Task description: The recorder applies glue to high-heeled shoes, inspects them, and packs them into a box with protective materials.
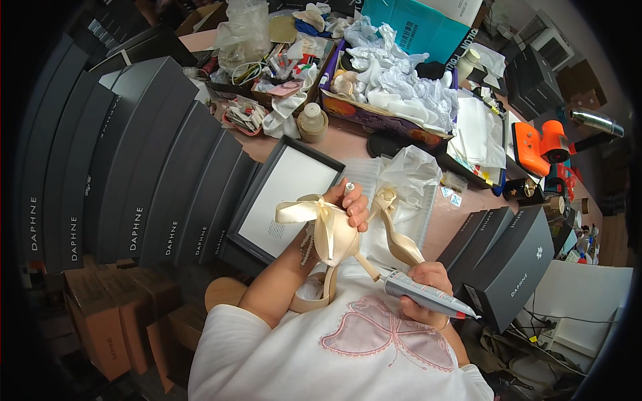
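While left hand (pixel 349 204) grips satin shoe (pixel 331 234), right hand (pixel 428 284) clutches glue tube (pixel 428 294).

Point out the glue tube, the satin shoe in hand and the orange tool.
glue tube (pixel 428 295): head view, middle of the grey body.
satin shoe (pixel 332 235): head view, heel cup below the bow.
orange tool (pixel 543 144): head view, orange housing.
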Available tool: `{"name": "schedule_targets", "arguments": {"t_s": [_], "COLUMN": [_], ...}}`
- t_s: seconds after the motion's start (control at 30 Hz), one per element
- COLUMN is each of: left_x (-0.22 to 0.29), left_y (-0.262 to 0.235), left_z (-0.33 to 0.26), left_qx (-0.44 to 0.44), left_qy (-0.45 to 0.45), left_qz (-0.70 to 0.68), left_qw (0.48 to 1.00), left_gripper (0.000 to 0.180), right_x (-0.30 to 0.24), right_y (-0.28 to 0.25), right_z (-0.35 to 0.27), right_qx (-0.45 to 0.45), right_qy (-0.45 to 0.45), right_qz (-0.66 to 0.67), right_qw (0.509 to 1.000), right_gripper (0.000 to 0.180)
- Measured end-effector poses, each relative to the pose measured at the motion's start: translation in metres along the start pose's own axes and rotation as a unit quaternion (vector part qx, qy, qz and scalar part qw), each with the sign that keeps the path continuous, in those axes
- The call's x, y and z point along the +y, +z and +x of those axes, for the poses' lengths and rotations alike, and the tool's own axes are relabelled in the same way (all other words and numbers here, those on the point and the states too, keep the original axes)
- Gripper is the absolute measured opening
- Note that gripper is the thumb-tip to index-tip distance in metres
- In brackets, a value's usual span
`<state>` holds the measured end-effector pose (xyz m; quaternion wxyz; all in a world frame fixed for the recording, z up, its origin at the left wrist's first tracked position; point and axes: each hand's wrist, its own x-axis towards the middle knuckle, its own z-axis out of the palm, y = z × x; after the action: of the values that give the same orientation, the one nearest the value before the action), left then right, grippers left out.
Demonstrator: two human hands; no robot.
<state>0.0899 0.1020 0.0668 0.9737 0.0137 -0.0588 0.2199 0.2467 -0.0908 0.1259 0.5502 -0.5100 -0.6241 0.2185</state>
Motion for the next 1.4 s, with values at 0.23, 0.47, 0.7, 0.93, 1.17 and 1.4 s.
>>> {"name": "schedule_targets", "arguments": {"t_s": [0.23, 0.47, 0.7, 0.93, 1.17, 1.4], "left_x": [-0.0003, -0.0009, -0.0016, -0.0025, -0.0026, -0.0004], "left_y": [-0.0011, -0.0013, 0.0004, 0.0055, 0.0080, 0.0024], "left_z": [0.0003, -0.0014, -0.0011, -0.0017, -0.0025, -0.0012], "left_qx": [-0.010, -0.006, -0.008, -0.001, 0.004, -0.015], "left_qy": [-0.002, 0.001, -0.001, 0.002, 0.004, -0.004], "left_qz": [-0.005, 0.000, -0.002, 0.006, -0.002, -0.008], "left_qw": [1.000, 1.000, 1.000, 1.000, 1.000, 1.000], "left_gripper": [0.040, 0.040, 0.040, 0.040, 0.040, 0.040], "right_x": [-0.0018, -0.0041, -0.0024, -0.0028, -0.0019, -0.0024], "right_y": [0.0030, 0.0023, 0.0030, 0.0028, 0.0038, 0.0019], "right_z": [0.0007, 0.0012, 0.0012, -0.0001, -0.0012, -0.0004], "right_qx": [-0.004, -0.001, 0.034, 0.044, 0.048, 0.006], "right_qy": [0.002, 0.009, 0.007, 0.034, 0.025, 0.023], "right_qz": [0.019, 0.013, -0.008, 0.000, 0.007, 0.008], "right_qw": [1.000, 1.000, 0.999, 0.998, 0.999, 1.000], "right_gripper": [0.040, 0.040, 0.038, 0.037, 0.037, 0.040]}}
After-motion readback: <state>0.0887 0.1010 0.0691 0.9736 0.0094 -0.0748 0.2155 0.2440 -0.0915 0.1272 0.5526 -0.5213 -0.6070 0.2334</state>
